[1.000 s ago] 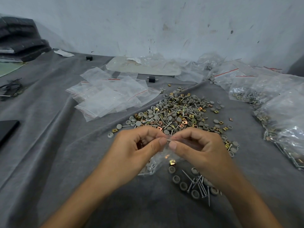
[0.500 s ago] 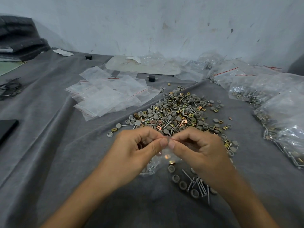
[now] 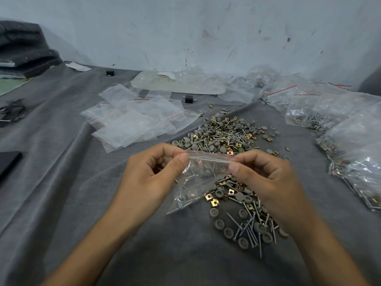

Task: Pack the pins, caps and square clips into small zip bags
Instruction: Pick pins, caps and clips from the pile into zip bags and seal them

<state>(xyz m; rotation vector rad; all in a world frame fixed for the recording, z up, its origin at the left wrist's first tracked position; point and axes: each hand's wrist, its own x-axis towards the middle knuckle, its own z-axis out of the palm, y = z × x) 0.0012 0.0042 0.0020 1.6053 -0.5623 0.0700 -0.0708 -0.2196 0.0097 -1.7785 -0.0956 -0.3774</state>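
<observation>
Two hands share one small zip bag (image 3: 203, 176), raised just above the grey surface (image 3: 72, 193). The left hand (image 3: 152, 174) pinches its top left corner between thumb and forefinger, and the right hand (image 3: 266, 178) pinches the top right corner the same way, so the red-lined zip strip (image 3: 206, 154) runs taut between them. Through the clear film show pins (image 3: 186, 203), caps (image 3: 204, 166) and square clips (image 3: 198, 161), most of them sunk toward the lower end, which sags near the closest loose parts. The step in hand looks like closing the seal. To do it well, hold the strip level and stretched, then press the two tracks together from one corner and slide a thumb along to the other, feeling for the click all the way. Check first that no pin shaft or clip lies across the strip, since that would probably leave a gap. The film looks thin and the pin points are sharp, so squeeze only at the strip, not on the contents. A sealed bag seems to belong with the filled bags (image 3: 354, 141) on the right, well apart from the loose pile (image 3: 222, 139).
</observation>
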